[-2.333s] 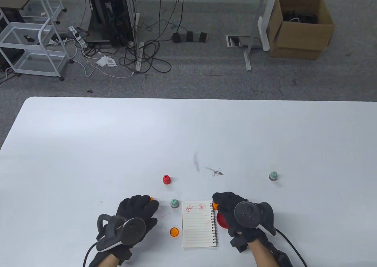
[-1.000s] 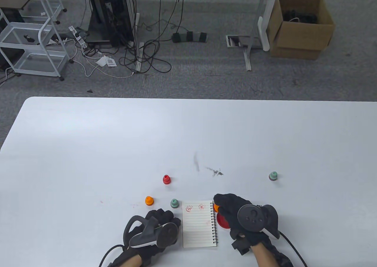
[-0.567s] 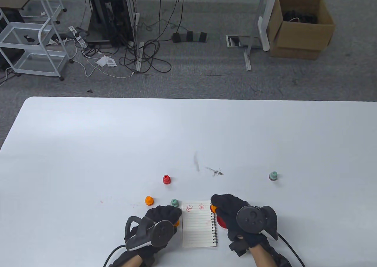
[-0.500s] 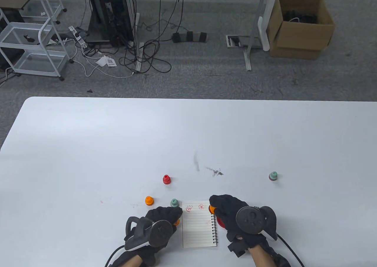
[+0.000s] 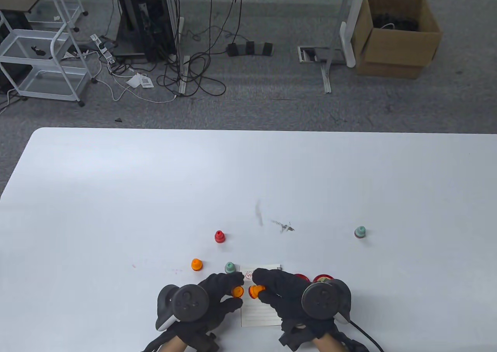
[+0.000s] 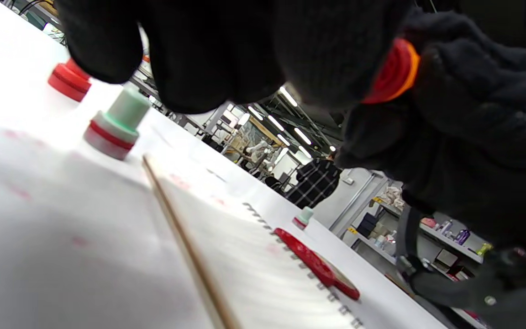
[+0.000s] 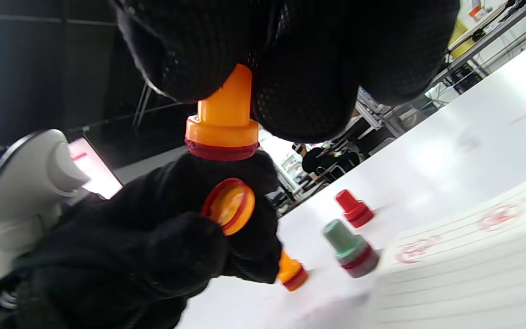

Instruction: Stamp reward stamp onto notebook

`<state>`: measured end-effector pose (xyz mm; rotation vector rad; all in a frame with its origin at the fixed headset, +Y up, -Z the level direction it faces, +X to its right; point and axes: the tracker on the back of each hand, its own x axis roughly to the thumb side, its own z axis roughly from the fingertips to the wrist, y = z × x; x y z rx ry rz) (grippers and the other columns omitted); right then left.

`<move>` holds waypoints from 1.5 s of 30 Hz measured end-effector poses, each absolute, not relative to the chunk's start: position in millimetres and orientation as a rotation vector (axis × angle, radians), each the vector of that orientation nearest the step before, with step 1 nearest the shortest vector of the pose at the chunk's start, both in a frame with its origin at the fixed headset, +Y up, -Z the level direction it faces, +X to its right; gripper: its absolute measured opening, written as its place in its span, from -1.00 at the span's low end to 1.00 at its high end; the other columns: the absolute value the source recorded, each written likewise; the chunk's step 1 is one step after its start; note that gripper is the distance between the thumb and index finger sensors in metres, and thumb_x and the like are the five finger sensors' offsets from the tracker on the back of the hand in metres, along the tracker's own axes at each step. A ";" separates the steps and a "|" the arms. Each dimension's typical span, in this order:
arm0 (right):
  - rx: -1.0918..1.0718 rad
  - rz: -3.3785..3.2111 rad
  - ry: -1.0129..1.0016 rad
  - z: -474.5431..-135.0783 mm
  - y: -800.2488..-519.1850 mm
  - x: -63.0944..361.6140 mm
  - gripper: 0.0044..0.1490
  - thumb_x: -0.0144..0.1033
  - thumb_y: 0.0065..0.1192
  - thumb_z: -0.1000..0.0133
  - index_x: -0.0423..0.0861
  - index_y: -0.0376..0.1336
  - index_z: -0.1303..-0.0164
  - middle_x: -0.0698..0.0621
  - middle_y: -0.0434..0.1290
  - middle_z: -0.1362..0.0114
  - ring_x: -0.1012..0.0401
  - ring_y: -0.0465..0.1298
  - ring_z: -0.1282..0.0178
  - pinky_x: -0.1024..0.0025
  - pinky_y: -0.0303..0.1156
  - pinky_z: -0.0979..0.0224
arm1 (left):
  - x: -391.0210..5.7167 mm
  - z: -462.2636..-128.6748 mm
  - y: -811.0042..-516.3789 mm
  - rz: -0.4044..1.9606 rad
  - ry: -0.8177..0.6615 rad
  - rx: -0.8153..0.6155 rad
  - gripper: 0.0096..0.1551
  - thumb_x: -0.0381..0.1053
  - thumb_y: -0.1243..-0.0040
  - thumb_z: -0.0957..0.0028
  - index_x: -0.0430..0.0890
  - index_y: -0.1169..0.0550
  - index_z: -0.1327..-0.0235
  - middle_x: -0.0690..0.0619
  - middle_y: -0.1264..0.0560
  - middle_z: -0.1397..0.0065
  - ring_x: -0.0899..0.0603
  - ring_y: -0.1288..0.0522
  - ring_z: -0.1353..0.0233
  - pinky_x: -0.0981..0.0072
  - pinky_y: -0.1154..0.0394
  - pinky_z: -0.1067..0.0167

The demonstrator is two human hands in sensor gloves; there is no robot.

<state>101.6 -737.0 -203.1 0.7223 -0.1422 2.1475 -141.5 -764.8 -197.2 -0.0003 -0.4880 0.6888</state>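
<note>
Now both hands have met above the notebook (image 5: 259,314): right hand (image 5: 285,291) pinching the orange stamp (image 7: 223,123), left hand (image 5: 217,295) pinching its cap (image 7: 228,205), seemingly about to recap; stamping looks done.

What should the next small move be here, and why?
Probably close the last gap and seat the orange cap, pinched in the left hand, onto the red face of the orange stamp, which the right hand holds by its stem. Cap and stamp face sit just apart above the notebook, which already shows two red marks. The pictures cannot rule out a fresh uncapping.
</note>
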 end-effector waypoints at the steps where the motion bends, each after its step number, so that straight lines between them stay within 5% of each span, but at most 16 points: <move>1: 0.720 2.126 -0.141 -202.3 -737.5 100.1 -0.32 -0.31 0.43 0.12 -0.16 0.37 -0.25 -0.15 0.58 -0.19 0.07 0.68 0.06 0.10 0.55 -0.14 | -141.2 -196.8 -764.5 0.694 -0.496 0.001 -0.24 0.13 -0.42 0.14 -0.02 -0.48 -0.38 0.08 -0.62 -0.21 -0.11 -0.64 -0.24 -0.15 -0.55 -0.39; 13: 0.744 2.106 -0.154 -198.8 -736.1 96.3 -0.37 -0.30 0.43 0.12 -0.12 0.39 -0.20 -0.14 0.59 -0.17 0.08 0.67 0.08 0.11 0.55 -0.14 | -142.3 -197.5 -769.6 0.927 -0.539 -0.025 -0.19 0.29 -0.33 0.19 0.01 -0.47 -0.36 0.10 -0.61 -0.20 -0.10 -0.62 -0.25 -0.15 -0.51 -0.41; 30: 0.753 2.104 -0.128 -199.6 -739.5 94.7 -0.38 -0.30 0.42 0.11 -0.12 0.39 -0.20 -0.15 0.57 -0.18 0.08 0.66 0.08 0.10 0.54 -0.15 | -140.8 -197.1 -770.3 0.891 -0.540 -0.014 -0.18 0.33 -0.29 0.21 -0.01 -0.50 -0.32 0.09 -0.63 -0.16 -0.12 -0.63 -0.22 -0.16 -0.51 -0.39; 34: 0.728 2.116 -0.157 -200.1 -735.1 98.6 -0.38 -0.29 0.42 0.10 -0.12 0.39 -0.21 -0.15 0.57 -0.18 0.07 0.65 0.07 0.10 0.54 -0.15 | -141.6 -197.4 -770.5 0.892 -0.554 -0.053 -0.08 0.35 -0.26 0.16 0.00 -0.39 -0.49 0.00 -0.53 -0.39 -0.22 -0.52 -0.40 -0.24 -0.42 -0.45; 45: 0.610 2.464 -0.568 -215.9 -683.9 164.7 -0.38 -0.27 0.41 0.07 -0.12 0.39 -0.23 -0.15 0.58 -0.19 0.06 0.65 0.08 0.08 0.52 -0.15 | -174.2 -190.8 -748.0 0.475 -0.507 0.254 -0.16 0.35 -0.21 0.07 0.07 -0.41 -0.50 -0.02 -0.47 -0.51 -0.24 -0.46 -0.51 -0.28 -0.39 -0.49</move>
